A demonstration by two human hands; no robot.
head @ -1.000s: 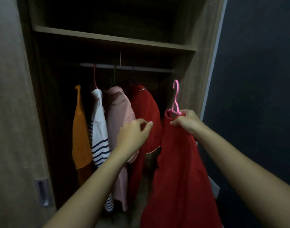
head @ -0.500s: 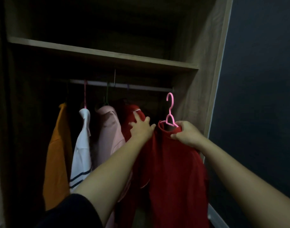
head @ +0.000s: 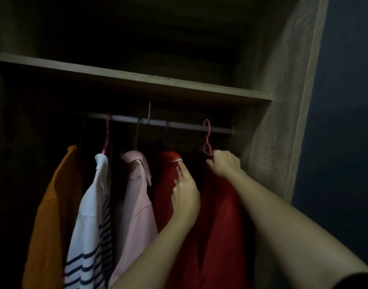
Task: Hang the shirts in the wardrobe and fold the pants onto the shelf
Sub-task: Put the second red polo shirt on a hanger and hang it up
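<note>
A red shirt (head: 222,215) hangs on a pink hanger (head: 207,140) whose hook reaches the wardrobe rail (head: 179,123) at its right end. My right hand (head: 226,165) grips the hanger's base and the shirt's collar. My left hand (head: 185,195) lies with straight fingers against the neighbouring red shirt (head: 166,184), fingertips at its white-trimmed collar, holding it to the left. Whether the hook sits over the rail or just in front of it is unclear in the dim light.
On the rail further left hang a pink shirt (head: 135,195), a white striped shirt (head: 91,222) and an orange shirt (head: 53,205). A wooden shelf (head: 137,80) spans above the rail. The wardrobe's side panel (head: 283,122) stands close on the right, a dark wall beyond.
My right hand has lifted the red shirt and hanger up and into the wardrobe to the rail. My left hand has moved onto the other red shirt and flattened against it.
</note>
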